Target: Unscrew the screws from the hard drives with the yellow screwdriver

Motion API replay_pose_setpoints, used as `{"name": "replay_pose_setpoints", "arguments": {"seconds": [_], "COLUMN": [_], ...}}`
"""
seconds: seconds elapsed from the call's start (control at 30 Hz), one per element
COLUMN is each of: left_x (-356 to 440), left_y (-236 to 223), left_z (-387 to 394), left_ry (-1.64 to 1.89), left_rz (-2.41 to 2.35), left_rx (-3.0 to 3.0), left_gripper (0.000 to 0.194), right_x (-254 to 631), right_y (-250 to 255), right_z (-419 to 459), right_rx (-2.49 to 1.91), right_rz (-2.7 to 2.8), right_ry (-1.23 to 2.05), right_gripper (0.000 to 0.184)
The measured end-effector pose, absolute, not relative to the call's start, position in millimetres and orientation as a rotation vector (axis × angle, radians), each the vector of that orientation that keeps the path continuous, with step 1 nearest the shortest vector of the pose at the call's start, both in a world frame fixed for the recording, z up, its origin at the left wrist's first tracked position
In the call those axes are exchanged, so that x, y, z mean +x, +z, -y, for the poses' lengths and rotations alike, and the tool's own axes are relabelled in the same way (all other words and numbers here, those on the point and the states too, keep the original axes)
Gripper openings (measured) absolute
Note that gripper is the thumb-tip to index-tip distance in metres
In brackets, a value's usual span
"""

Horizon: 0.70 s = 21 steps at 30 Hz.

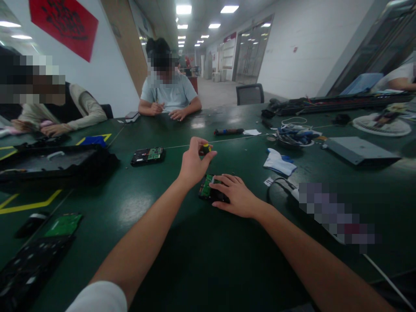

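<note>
Near the middle of the green table lies a hard drive (205, 189), its green circuit board facing up. My right hand (235, 196) lies over the right part of the drive, thumb along the near edge and fingers across the top, and holds it against the table. Just above the drive's far side, my left hand (195, 161) is closed around a screwdriver (206, 148) with a yellow and black handle. The screwdriver's tip is hidden. A second hard drive (148, 156) rests farther left, apart from both hands.
Left are a black tray-like casing (55, 162) and several drives with a green board (64, 224). Right are a white and blue glove (278, 162), a power strip (334, 212), a cable bundle (297, 133) and a grey metal box (361, 150). Co-workers sit across (170, 93) and left (61, 108).
</note>
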<state>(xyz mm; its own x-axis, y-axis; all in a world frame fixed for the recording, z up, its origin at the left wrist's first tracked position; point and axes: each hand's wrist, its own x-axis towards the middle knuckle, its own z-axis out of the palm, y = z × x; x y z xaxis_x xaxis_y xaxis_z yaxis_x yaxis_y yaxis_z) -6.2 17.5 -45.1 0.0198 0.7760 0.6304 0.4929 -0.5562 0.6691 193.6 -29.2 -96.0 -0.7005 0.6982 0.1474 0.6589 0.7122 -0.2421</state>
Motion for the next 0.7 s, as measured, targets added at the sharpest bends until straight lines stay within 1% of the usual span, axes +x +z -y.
{"name": "replay_pose_setpoints", "arguments": {"seconds": [0.07,0.13,0.27,0.43,0.5,0.63,0.7], "left_x": [-7.5,-8.5,-7.2,-2.8,-1.6,-1.3,-2.4], "left_y": [-44.7,-45.7,-48.8,-46.0,-44.3,-43.7,-43.9], "left_z": [-18.3,-18.6,-16.3,-10.9,-10.0,-11.5,-12.7], "left_ry": [1.552,1.554,1.453,1.321,1.354,1.462,1.508], "left_rz": [-1.315,-1.430,-1.625,-1.647,-1.572,-1.226,-1.218], "left_rx": [2.106,2.222,2.367,2.342,2.264,2.162,2.215], "left_gripper": [0.025,0.025,0.033,0.044,0.043,0.032,0.028], "right_x": [193.5,193.3,193.2,192.9,192.8,192.9,193.1], "right_y": [-96.1,-96.0,-95.5,-94.9,-94.8,-94.7,-94.5], "right_z": [29.2,29.3,29.6,30.2,30.4,30.3,30.3], "right_rx": [-1.088,-1.093,-1.091,-1.090,-1.088,-1.085,-1.083], "right_rz": [2.692,2.691,2.689,2.685,2.684,2.688,2.688], "right_ry": [0.250,0.249,0.248,0.248,0.241,0.240,0.241], "right_gripper": [0.066,0.066,0.065,0.065,0.065,0.065,0.065]}}
